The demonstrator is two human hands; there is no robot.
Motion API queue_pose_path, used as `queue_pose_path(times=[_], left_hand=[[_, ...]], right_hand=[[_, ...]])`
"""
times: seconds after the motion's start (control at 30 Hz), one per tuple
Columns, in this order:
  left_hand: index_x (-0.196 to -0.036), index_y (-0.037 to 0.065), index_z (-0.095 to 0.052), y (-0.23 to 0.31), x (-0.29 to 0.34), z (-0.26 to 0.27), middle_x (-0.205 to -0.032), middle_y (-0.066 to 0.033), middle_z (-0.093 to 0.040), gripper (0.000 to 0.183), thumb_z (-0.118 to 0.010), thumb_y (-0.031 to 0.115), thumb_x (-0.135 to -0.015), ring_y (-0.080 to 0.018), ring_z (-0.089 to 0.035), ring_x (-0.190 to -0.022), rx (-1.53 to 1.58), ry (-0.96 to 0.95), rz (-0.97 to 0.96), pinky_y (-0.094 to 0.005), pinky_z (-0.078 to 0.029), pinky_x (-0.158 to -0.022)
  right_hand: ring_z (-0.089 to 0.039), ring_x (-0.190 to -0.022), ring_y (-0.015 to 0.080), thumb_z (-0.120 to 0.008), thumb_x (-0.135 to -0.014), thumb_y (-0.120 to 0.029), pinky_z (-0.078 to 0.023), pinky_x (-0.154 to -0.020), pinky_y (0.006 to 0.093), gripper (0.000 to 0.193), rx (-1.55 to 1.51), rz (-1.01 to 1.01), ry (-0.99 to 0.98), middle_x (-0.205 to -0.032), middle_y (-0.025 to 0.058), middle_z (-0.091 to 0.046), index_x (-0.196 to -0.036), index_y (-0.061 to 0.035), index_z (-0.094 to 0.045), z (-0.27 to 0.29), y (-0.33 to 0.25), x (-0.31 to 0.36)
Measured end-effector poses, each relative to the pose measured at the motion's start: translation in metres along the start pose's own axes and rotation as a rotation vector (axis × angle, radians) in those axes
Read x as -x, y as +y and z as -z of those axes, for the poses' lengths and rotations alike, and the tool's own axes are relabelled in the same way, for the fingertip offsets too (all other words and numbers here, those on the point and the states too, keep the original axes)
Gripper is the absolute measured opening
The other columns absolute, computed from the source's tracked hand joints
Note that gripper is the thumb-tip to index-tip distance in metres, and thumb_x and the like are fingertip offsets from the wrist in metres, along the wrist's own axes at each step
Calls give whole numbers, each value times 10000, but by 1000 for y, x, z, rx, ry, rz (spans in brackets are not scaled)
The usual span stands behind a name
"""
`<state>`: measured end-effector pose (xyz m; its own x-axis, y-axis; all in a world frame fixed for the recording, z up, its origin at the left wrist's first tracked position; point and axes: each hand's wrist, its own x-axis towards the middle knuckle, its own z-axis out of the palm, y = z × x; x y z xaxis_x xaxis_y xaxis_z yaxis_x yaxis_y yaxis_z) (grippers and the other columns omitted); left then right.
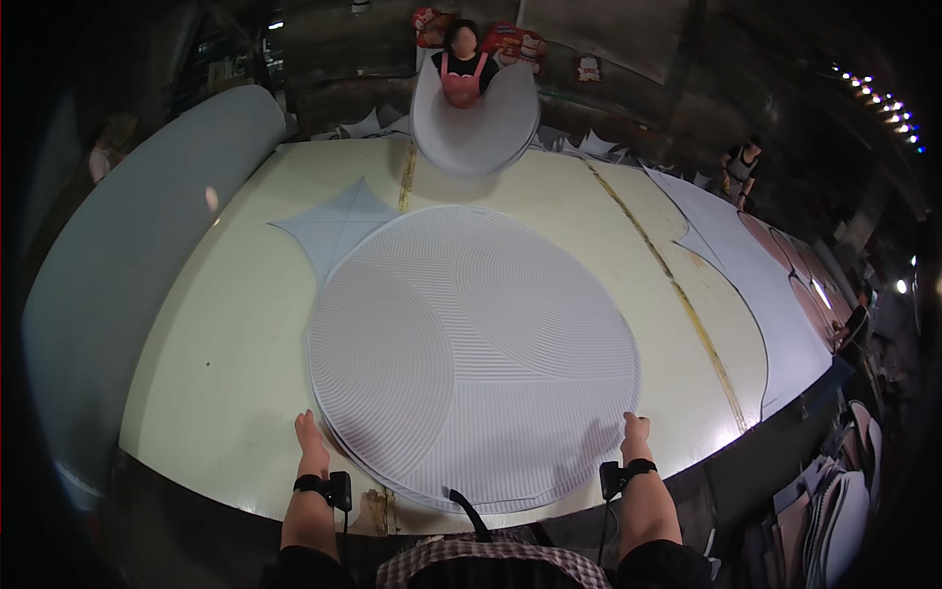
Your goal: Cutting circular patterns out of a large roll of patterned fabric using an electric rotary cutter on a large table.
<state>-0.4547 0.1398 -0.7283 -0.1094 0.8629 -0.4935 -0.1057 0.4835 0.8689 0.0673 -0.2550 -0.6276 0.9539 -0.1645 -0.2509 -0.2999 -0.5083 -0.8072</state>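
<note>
A round, pale grey mat (pixel 540 412) with ribbed curved patterns lies flat on the table in front of me. Its near edge shows more than one layer. Just outside its left edge is my left hand (pixel 309 432), fingers apart and holding nothing visible. My right hand (pixel 636 428) is at the mat's right edge, thumb and bent fingers apart; whether it touches the mat is hard to see. Hand-like shadows fall on the mat. Across the table a person (pixel 463 79) in a pink apron holds another round, light grey sheet (pixel 476 137), bent into a curve.
The pale yellow table (pixel 226 363) has brown-yellow seams (pixel 702 334). A four-pointed grey offcut (pixel 339 221) lies beyond the mat. A large grey sheet (pixel 147 265) curves up at left. At right are a cut sheet (pixel 775 314), another person (pixel 743 172) and stacked sheets (pixel 834 520).
</note>
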Motion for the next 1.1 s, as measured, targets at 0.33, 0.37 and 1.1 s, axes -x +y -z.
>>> queue_pose_path(times=[0.33,0.37,1.1], left_hand=[[-1433,137,-239,58,44,-1,-1479,-65,-230,737,-449,560,-868,-253,-226,-1347,236,-33,-66,-389,-215,-1077],[-1441,135,-224,59,43,-2,-1483,-83,-220,757,-436,583,-869,-264,-218,-1353,244,-49,-57,-388,-209,-1082],[-1396,66,-308,1,-52,-12,-1350,-94,-378,829,-364,688,-851,-225,-359,-1238,20,16,79,-362,-254,-1031]], right_hand=[[-463,-1148,353,-589,-807,-260,-380,-946,463,587,-263,-34,-273,-1251,240,-470,-1258,71,-411,-33,-7,-13],[-463,-1148,353,-589,-807,-260,-380,-946,463,587,-262,-37,-274,-1251,240,-470,-1258,71,-411,-33,-3,-18],[-566,-849,229,-527,-864,-412,-468,-743,389,452,-151,-76,210,-969,163,-577,-1040,3,-547,-30,118,-53]])
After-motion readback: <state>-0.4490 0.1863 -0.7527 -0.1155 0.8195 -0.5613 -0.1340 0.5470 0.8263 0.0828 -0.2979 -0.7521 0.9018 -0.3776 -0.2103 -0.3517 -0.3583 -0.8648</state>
